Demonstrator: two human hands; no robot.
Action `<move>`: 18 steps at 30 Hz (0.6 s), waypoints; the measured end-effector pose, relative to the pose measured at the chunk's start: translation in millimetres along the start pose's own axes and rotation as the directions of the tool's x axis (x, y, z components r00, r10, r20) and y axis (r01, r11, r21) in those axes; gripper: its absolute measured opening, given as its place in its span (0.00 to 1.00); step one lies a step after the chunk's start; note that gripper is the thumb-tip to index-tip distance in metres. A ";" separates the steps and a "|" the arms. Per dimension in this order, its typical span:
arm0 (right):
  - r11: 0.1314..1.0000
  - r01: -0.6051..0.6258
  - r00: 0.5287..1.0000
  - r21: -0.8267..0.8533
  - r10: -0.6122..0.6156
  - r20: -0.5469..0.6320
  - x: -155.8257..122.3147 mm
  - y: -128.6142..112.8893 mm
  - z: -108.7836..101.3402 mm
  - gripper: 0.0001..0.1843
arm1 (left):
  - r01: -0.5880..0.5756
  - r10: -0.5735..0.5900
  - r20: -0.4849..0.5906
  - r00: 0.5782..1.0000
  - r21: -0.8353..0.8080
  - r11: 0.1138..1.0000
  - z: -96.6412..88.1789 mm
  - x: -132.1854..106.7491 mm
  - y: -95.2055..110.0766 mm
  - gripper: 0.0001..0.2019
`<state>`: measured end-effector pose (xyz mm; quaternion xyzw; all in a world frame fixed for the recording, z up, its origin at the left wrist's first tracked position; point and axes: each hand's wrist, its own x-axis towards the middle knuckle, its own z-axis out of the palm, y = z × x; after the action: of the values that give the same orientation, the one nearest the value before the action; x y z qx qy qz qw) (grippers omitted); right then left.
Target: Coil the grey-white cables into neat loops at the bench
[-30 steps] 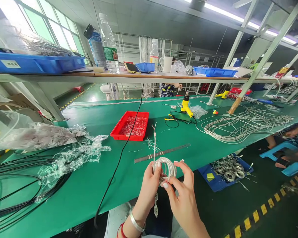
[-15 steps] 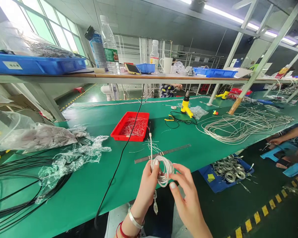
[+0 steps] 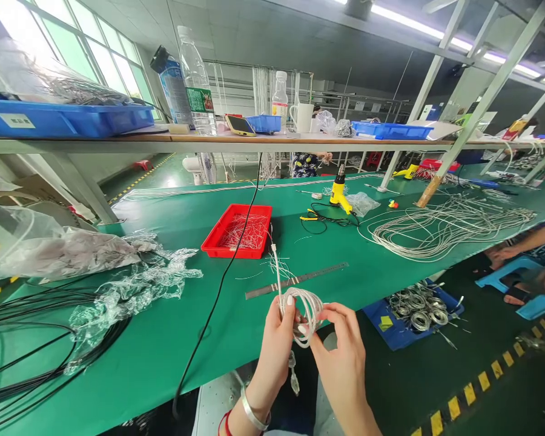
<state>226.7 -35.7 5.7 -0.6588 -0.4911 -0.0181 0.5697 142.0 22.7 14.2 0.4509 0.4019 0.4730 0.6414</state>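
A whitish cable wound into a coil (image 3: 316, 306) is held above the front edge of the bench. My left hand (image 3: 276, 342) is closed round its left side, thumb on top. My right hand (image 3: 344, 351) grips the coil's right side between thumb and fingers. One straight cable end (image 3: 276, 266) rises from the left hand toward the red tray. Below the left hand dangles a connector (image 3: 294, 383). Behind the coil, a steel ruler (image 3: 300, 280) lies flat, with wire scraps (image 3: 279, 264) beside it.
A red tray (image 3: 208, 247) holds thin wires. A black cord (image 3: 218, 284) crosses the green bench (image 3: 163, 339). Crumpled plastic film (image 3: 136, 284) lies left, a yellow heat gun (image 3: 339, 192) and loose cables (image 3: 409, 236) right. Below stands a blue bin (image 3: 397, 340) of coils; a co-worker's arm (image 3: 522, 245) is beyond.
My right hand has moved left and closed its fingers on the coil's right side. Left hand, coil and dangling connector have shifted slightly right.
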 end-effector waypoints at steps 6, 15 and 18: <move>0.998 0.040 0.994 -0.046 -0.045 -0.099 -1.8 -2.8 6.6 0.08 | -0.019 0.016 -0.068 0.998 -0.049 0.999 7.4 -4.7 0.3 0.16; 0.991 0.116 0.993 -0.063 -0.117 -0.008 -8.7 -2.6 9.2 0.03 | 0.056 -0.062 -0.040 0.997 -0.142 0.988 4.0 -5.0 -2.3 0.14; 0.976 0.200 0.976 -0.087 -0.190 0.105 -9.0 1.8 6.8 0.05 | 0.090 -0.093 -0.007 0.996 -0.181 0.979 3.3 -5.3 1.3 0.16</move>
<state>219.6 -35.9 -3.3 -0.6344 -0.5787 -0.0662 0.5082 143.6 17.1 16.8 0.3683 0.3825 0.4810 0.6977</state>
